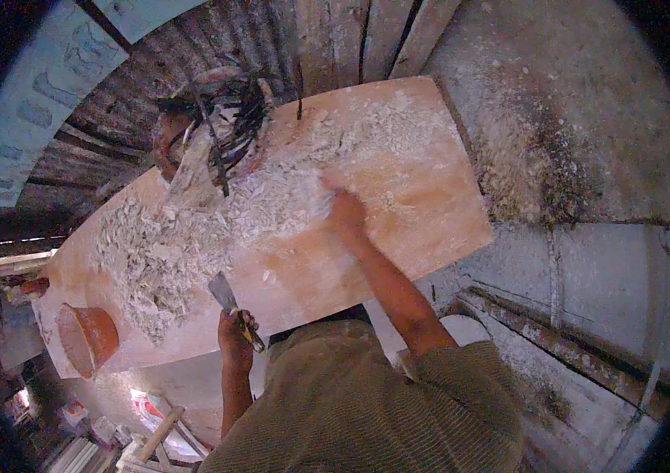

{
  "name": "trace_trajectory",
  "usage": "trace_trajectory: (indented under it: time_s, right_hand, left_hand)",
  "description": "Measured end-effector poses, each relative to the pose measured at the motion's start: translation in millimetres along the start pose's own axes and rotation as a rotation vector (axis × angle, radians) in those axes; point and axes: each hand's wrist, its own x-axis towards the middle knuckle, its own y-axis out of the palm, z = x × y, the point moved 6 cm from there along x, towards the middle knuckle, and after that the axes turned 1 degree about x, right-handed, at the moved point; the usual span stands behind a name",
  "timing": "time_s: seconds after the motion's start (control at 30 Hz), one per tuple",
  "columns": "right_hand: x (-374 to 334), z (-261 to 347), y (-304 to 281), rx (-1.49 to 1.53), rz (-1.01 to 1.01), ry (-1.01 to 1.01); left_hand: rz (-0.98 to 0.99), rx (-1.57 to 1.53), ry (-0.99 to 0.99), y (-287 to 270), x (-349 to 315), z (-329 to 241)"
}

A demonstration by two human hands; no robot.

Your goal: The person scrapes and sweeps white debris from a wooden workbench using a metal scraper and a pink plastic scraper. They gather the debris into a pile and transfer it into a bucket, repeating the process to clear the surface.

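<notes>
- Right now the right hand [344,211] is stretched far out over the wooden board [421,213], arm almost straight from the lower middle of the view, fingers pressed flat into the edge of the white crumbled plaster [193,236]; open, gripping nothing.
- Left hand [234,331] sits close to the body at the board's near edge, fist clenched round the handle of a scraper [228,301], wrist bent up, forearm coming from the bottom edge.
- Scraper blade is flat, grey, dusty, pointing up and left toward the pile; its tip is just beside the loose chunks, contact cannot be told.
- Plaster: pale, dry, broken into flakes and lumps, spread in a band across the board from the lower left to the upper right, thickest on the left half.
- Board is pinkish-tan, smeared with white dust, bare on its near right part.
- Orange-brown bowl [87,339] rests on the board's left end, tilted, near the pile.
- Tangle of dark wire and debris [220,126] lies at the far edge of the board.
- Dusty concrete ground [587,118] lies to the right.
</notes>
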Motion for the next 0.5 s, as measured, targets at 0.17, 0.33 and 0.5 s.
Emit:
trace_trajectory:
  time_s: [0.17,0.33,0.5]
  right_hand:
    - [5.5,-21.4,-12.4,0.172,0.071,-0.079]
    - [117.5,-268.3,-110.5,-0.134,-0.348,0.101]
    - [199.3,-401.2,-111.4,-0.804,-0.756,0.067]
  left_hand:
    - [0.054,0.157,-0.024,63.5,0.0,-12.3]
    - [0.127,0.155,-0.025,72.6,-3.1,-1.5]
    - [0.178,0.178,-0.188,99.1,-6.6,43.3]
